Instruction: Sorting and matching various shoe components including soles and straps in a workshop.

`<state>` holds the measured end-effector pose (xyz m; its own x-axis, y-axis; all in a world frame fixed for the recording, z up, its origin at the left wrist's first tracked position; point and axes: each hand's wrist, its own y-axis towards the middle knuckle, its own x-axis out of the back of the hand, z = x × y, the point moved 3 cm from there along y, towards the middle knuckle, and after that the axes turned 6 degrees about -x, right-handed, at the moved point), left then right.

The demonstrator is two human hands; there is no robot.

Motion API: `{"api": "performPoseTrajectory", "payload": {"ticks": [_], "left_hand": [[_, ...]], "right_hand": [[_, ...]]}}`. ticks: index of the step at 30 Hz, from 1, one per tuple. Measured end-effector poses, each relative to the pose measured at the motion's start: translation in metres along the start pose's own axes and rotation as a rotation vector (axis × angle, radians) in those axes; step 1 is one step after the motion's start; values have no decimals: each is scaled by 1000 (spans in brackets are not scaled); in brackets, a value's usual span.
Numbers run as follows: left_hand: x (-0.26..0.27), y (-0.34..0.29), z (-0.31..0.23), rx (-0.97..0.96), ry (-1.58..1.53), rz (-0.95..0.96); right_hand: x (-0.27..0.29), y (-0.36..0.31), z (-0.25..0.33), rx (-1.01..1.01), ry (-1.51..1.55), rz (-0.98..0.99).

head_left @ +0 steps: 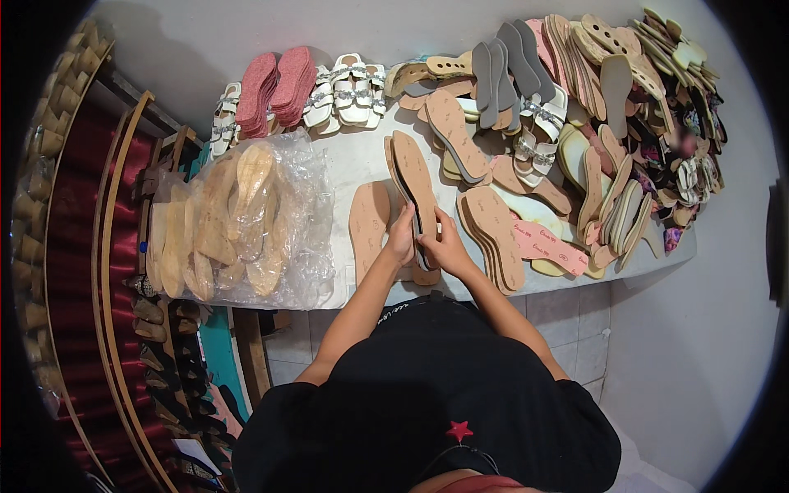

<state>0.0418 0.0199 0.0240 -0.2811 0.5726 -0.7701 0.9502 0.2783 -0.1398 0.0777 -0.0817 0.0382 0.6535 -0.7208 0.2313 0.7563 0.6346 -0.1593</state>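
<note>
Black cloth of the person's short-sleeved shirt (427, 386) fills the lower middle, with a small red star-shaped ornament (459, 430) near the collar. Far left, a dark red, shiny curtain (78, 189) hangs beside curved-looking wooden rails (107, 205). Next, on the white-covered desk (341, 160), a clear, crinkled plastic bag (308, 193) holds pale tan, foot-shaped forms (215, 218). Behind it stand two stacks of pinkish-red, rough-textured insoles (256, 90), then white flat sandals with decorated straps (353, 90). One tan, foot-shaped insole (369, 222) lies flat just left of the left hand (401, 237). That hand grasps the left edge of a slim bundle of tan insoles with dark layers between (415, 177), tilted above the near part of the desk. Closed on its right edge is the right hand (444, 245), thumb toward the upper face. Just right rests a fanned stack of tan insoles (496, 238), touching a pink printed strip (546, 244). Behind are upright grey insoles (526, 62); farther right, a dense heap of mixed soles and sandals (625, 164) reaches the wall.
</note>
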Motion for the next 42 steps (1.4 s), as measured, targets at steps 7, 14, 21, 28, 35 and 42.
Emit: {"api": "performPoseTrajectory", "payload": {"ticks": [7, 14, 21, 28, 35, 42], "left_hand": [[-20, -4, -12, -125, 218, -56], [-8, -4, -10, -278, 361, -134], [3, -9, -21, -103, 188, -161], [-2, -14, -19, -102, 161, -97], [-3, -12, -5, -116, 281, -105], [-2, -12, 10, 40, 133, 51]], "right_hand": [[3, -3, 6, -190, 172, 44], [8, -5, -6, -304, 500, 128], [21, -6, 0, -257, 588, 16], [20, -11, 11, -164, 405, 34], [10, -9, 7, -2, 50, -48], [2, -17, 5, 81, -248, -186]]}}
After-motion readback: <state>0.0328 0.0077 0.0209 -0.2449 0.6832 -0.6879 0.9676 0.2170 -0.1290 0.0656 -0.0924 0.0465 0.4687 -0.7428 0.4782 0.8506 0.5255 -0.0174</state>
